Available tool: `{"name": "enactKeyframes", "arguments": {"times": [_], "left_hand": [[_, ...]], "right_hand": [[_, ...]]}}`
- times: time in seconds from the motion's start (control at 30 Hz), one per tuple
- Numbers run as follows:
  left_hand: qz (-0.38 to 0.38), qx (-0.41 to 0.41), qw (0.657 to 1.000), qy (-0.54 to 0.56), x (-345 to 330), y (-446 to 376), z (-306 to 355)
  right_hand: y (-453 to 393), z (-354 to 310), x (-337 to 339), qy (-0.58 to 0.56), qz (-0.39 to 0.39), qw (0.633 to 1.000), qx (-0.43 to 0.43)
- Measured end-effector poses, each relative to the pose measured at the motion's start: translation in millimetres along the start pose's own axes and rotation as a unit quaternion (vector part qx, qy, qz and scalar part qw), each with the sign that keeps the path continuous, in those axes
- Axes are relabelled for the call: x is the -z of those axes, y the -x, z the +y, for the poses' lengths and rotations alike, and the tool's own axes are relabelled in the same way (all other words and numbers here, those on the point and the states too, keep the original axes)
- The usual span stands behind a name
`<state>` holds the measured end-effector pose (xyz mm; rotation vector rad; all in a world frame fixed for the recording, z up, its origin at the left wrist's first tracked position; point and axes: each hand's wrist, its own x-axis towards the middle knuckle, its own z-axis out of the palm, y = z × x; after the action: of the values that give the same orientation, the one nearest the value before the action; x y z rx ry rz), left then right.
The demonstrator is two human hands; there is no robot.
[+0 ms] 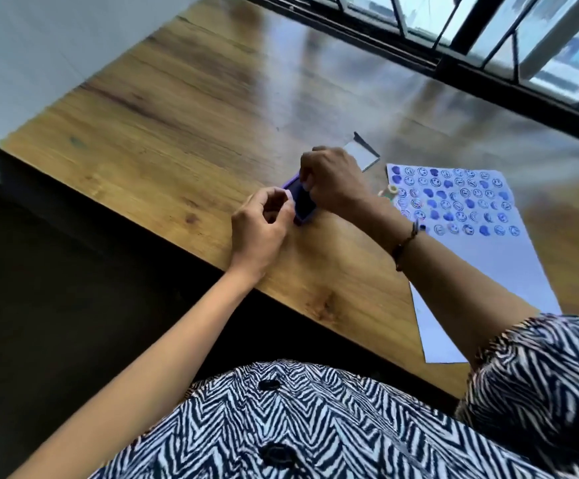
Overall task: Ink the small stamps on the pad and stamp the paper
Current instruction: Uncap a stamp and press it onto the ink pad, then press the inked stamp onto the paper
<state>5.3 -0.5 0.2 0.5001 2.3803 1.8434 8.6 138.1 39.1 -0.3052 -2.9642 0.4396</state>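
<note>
A purple ink pad point(302, 201) with a dark inked face lies on the wooden table point(177, 133). My right hand point(333, 179) hovers over its far end with fingers curled down onto it; whatever they pinch is hidden. My left hand point(264, 224) sits at the pad's near left edge, fingers curled, and seems to touch the case. To the right lies the white paper point(488, 257), its upper part covered with rows of blue smiley and heart prints. A small pale stamp point(392, 190) stands at the paper's left edge.
A flat lid-like piece with a dark rim point(364, 152) lies just beyond my right hand. The table's near edge point(212, 267) runs diagonally below my left wrist. A black window frame point(454, 63) borders the far side.
</note>
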Motion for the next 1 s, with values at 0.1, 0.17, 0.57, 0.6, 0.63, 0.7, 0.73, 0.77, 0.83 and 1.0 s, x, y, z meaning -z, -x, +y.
{"name": "enactKeyframes", "arguments": {"times": [0.1, 0.17, 0.57, 0.6, 0.63, 0.7, 0.73, 0.77, 0.83, 1.0], "left_hand": [[-0.007, -0.005, 1.000, -0.003, -0.7, -1.9, -3.7], [-0.009, -0.013, 1.000, -0.005, -1.1, -1.9, -4.9], [-0.311, -0.321, 0.893, -0.057, -69.5, 66.5, 42.8], [-0.355, -0.334, 0.870, -0.077, -83.2, 70.1, 48.4], [-0.383, -0.337, 0.855, -0.098, -94.2, 70.8, 51.8], [-0.401, -0.319, 0.847, -0.144, -111.0, 70.2, 52.4], [-0.401, -0.305, 0.847, -0.170, -114.8, 69.3, 50.7], [-0.398, -0.299, 0.846, -0.189, -116.4, 68.7, 48.7], [-0.386, -0.303, 0.848, -0.202, -116.0, 67.4, 46.2], [-0.370, -0.312, 0.851, -0.204, -116.2, 66.8, 43.3]], "right_hand": [[3.5, -5.6, -4.0, 0.001, 0.003, 1.000, -0.026], [3.7, -8.2, -2.5, 0.003, -0.023, 0.999, -0.037], [135.8, 96.8, 60.1, -0.246, 0.211, 0.879, -0.349], [143.4, 106.0, 61.9, -0.226, 0.198, 0.883, -0.360], [147.7, 111.4, 62.8, -0.205, 0.181, 0.891, -0.362], [152.7, 116.5, 62.2, -0.174, 0.145, 0.910, -0.347], [153.5, 117.3, 60.7, -0.161, 0.130, 0.920, -0.334], [153.7, 117.4, 58.4, -0.141, 0.117, 0.929, -0.321], [152.6, 116.8, 54.0, -0.094, 0.103, 0.941, -0.308], [149.1, 114.4, 51.7, -0.038, 0.088, 0.948, -0.304]]}}
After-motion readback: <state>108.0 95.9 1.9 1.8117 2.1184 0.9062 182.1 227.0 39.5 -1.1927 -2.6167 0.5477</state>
